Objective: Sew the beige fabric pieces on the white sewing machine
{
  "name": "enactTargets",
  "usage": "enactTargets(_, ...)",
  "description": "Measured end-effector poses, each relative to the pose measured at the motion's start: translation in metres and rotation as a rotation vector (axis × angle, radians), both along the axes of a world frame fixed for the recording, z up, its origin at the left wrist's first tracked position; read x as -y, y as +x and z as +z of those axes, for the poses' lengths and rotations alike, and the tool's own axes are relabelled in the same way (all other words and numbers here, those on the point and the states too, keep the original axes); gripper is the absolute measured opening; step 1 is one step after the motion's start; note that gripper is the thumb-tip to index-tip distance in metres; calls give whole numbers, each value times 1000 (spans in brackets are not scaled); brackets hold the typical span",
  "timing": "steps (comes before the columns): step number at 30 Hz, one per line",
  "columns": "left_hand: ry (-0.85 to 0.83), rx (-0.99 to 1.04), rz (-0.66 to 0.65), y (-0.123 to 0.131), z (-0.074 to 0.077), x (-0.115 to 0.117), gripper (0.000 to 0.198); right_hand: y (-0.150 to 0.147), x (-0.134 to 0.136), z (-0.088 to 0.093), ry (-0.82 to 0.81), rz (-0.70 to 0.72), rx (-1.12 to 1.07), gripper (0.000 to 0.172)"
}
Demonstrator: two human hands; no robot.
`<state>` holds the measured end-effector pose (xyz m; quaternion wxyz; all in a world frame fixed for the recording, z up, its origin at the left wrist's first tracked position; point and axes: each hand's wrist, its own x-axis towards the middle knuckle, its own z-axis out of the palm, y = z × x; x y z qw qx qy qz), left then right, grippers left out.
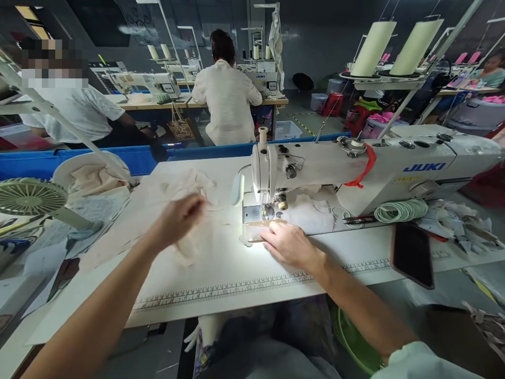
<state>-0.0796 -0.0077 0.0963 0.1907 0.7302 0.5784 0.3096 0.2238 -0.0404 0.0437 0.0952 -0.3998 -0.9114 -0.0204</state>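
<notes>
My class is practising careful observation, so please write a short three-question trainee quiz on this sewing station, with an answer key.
1. Multiple choice. Which of these is nearest the right hand?
A) the fan
B) the metal needle plate
C) the thread cones

2. True or false. The phone lies to the right of the right hand, as the wearer sees it.

3. Fill in the missing word. The ribbon hanging on the sewing machine is ____.

Key: 1. B; 2. True; 3. red
</notes>
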Motion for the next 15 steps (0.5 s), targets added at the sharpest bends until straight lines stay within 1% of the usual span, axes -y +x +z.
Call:
enactTargets(2, -143, -76, -222, 23, -6, 7, 35, -5, -1, -5, 65, 5, 27, 19)
enactTargets(3, -184, -84, -293, 36, -9, 8, 37, -6, -2, -7, 86, 9, 31, 20)
enactTargets(5, -232, -58, -357, 60, -17, 4, 37, -6, -5, -11, 108, 9, 26, 23)
enactTargets(7, -306, 10, -365, 79, -25, -5, 33, -5, -9, -14, 113, 0, 14, 27)
enactTargets(9, -401, 93, -348, 91, -32, -16, 27, -4, -11, -15, 107, 0, 3, 29)
enactTargets(12, -471, 175, -303, 99, -45, -30, 20, -3, -12, -15, 93, 7, 0, 29)
enactTargets(15, -448, 158, -276, 99, -55, -38, 19, -4, -12, -14, 80, 2, 21, 29)
